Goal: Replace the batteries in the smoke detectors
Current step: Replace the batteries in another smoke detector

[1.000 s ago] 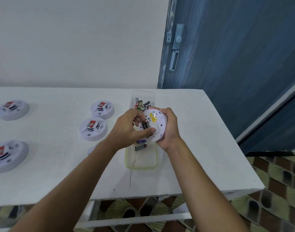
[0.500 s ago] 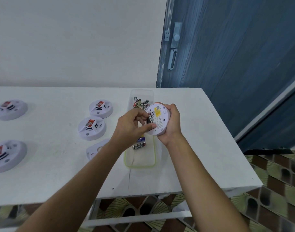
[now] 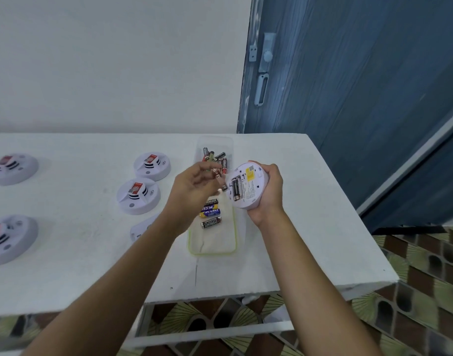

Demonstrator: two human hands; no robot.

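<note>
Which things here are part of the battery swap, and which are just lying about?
Job: smoke detector in right hand; battery pinched by left hand; near battery tray; far battery tray; other smoke detectors; loose cover plate.
Lying about: blue door; door latch; tiled floor.

Smooth white plastic smoke detector, clear plastic tray, matt white table, perhaps painted wood.

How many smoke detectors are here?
5 detectors: two at the table's left edge, two mid-table, one in the right hand. A white piece behind the left forearm may be another.
</note>
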